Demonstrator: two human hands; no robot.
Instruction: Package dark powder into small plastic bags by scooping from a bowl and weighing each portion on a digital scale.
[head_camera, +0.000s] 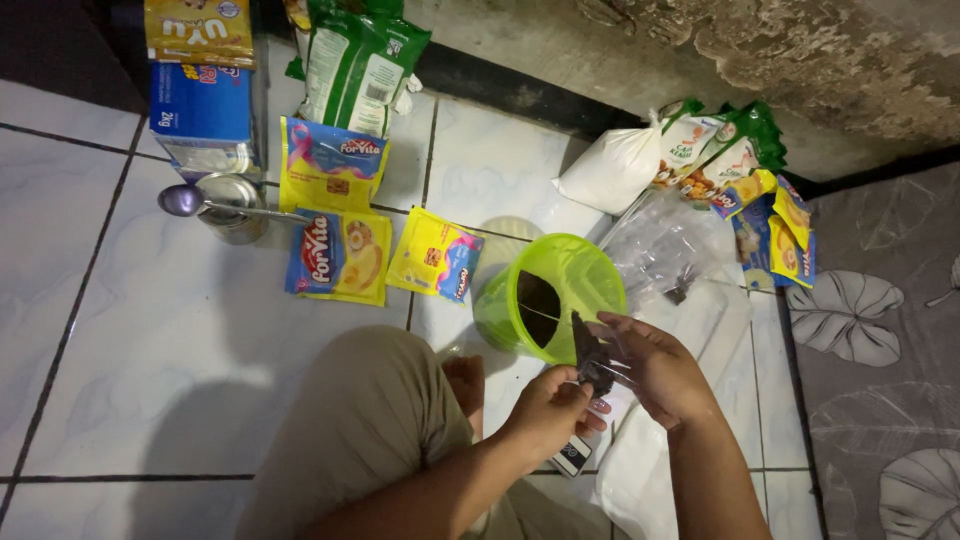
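My left hand (548, 408) and my right hand (655, 368) together pinch a small clear plastic bag with dark powder (592, 362) just in front of a lime-green plastic tub (575, 268). The tub stands on the white tiled floor (150, 330) and has dark powder (538, 305) inside it. My bent knee (375, 400) in beige trousers is left of my hands, and my bare foot (465, 382) shows beside the tub.
Yellow sachets (435, 254) and a blue-and-yellow packet (338, 255) lie left of the tub. A metal can with a spoon across it (228, 205), a blue box (205, 115) and a green bag (358, 65) stand behind. A white powder bag (612, 168), green packets (725, 150) and clear plastic (668, 255) lie right.
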